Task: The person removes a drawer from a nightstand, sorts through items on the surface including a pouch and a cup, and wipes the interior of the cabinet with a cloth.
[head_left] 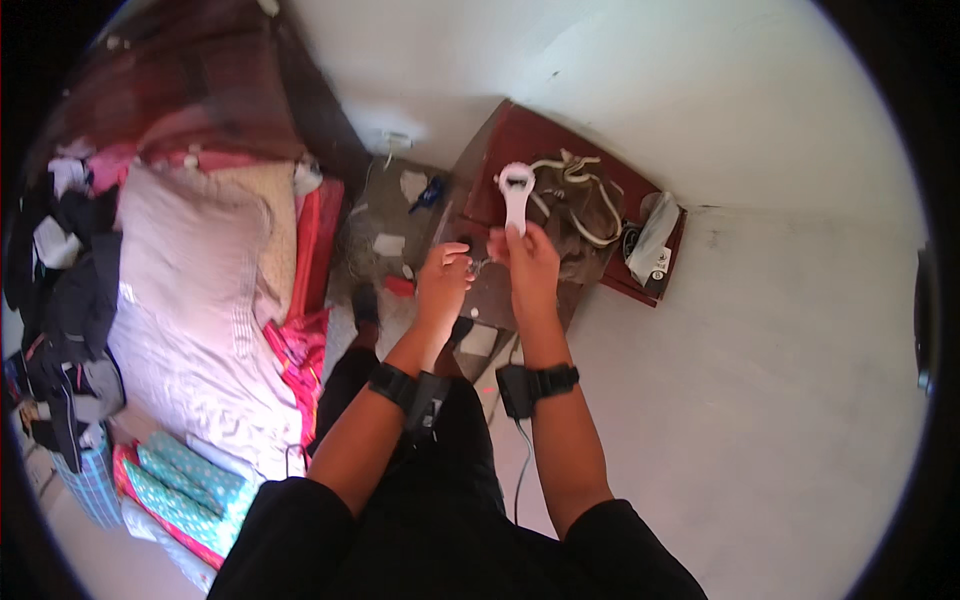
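Observation:
In my right hand (530,262) is a pale pinkish-white handheld thing (516,188) with a round, ring-like head and a straight handle. Its head points away from me, and dark detail shows in the middle of the ring. My fingers and thumb are closed round the lower end of the handle. Just to the left, my left hand (444,280) is raised with its fingers loosely bent and apart. It holds nothing that I can see and does not touch the handheld thing. Both wrists wear black straps with small boxes.
Beyond my hands stands a dark red cabinet (520,135) carrying a brown bag (580,215) with pale straps and a clear plastic bag (655,235). A bed (190,350) with pillows and clothes fills the left. Small litter lies on the floor (360,235); a white wall rises right.

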`<state>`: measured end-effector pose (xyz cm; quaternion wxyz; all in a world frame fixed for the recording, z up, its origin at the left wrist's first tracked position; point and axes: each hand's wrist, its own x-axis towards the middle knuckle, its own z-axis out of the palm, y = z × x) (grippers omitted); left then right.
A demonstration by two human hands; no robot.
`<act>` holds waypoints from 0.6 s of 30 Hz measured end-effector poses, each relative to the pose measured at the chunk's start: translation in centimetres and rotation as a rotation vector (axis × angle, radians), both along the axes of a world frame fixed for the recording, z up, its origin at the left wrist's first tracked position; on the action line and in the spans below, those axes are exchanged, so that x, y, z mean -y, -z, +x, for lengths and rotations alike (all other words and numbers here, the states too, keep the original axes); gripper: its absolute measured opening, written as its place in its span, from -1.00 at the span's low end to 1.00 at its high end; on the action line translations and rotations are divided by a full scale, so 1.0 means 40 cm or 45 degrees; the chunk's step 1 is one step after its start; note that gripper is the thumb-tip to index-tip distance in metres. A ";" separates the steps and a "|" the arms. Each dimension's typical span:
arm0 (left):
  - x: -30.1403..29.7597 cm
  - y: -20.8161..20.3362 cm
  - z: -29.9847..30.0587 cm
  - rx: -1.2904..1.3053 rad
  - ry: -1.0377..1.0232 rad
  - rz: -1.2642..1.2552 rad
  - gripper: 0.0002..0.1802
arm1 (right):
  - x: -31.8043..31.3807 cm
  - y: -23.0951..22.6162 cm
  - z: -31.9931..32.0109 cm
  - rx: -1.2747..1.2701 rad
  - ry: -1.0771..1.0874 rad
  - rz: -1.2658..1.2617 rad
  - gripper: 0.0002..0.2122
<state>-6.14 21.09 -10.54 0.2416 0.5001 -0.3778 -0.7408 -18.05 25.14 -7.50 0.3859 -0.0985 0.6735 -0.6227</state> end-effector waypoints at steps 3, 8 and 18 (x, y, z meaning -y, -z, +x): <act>-0.093 0.122 0.078 0.117 -0.033 0.263 -0.78 | 0.023 -0.002 0.055 0.345 0.160 -0.165 -0.75; -0.246 0.504 0.392 0.124 -0.326 0.633 -0.78 | -0.135 0.174 0.288 0.448 -0.225 0.275 -0.73; -0.609 0.839 0.440 -0.516 -0.527 0.021 -0.81 | -0.161 0.631 0.120 0.082 -0.638 0.853 -0.54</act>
